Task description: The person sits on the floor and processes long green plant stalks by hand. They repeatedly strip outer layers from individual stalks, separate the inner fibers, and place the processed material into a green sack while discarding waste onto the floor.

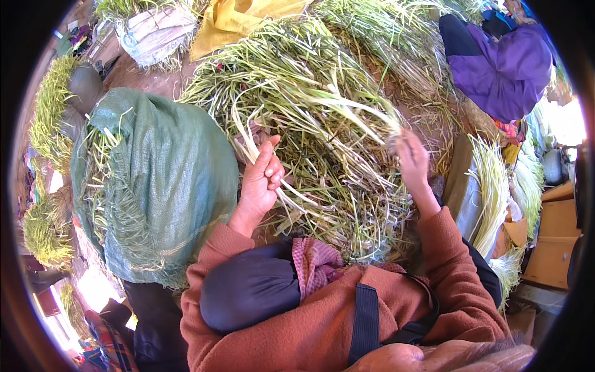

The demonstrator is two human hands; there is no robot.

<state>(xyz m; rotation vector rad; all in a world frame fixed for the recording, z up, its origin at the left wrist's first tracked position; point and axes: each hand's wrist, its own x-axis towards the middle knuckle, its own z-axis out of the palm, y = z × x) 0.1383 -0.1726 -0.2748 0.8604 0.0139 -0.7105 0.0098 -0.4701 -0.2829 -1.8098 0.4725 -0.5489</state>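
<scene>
My left hand (261,180) is closed around a few long pale-green stalks (248,139), whose ends stick out above and below the fist. To its right, my right hand (412,156) grips pale stalks (358,108) that stretch leftward from the fingers; motion blurs this hand. Both hands are above a wide loose heap of long green plant stalks (279,56), darker and more tangled toward the middle. A full green woven sack (181,153) stands beside my left forearm, with stalks showing through its frayed opening.
At my right, straight pale stalks (493,190) lie beside a wooden beam (454,174). A person in purple clothing (499,69) is at the upper right. A yellow sack (223,28) and a white sack (158,35) lie beyond the heap. Cardboard boxes (555,232) are at far right.
</scene>
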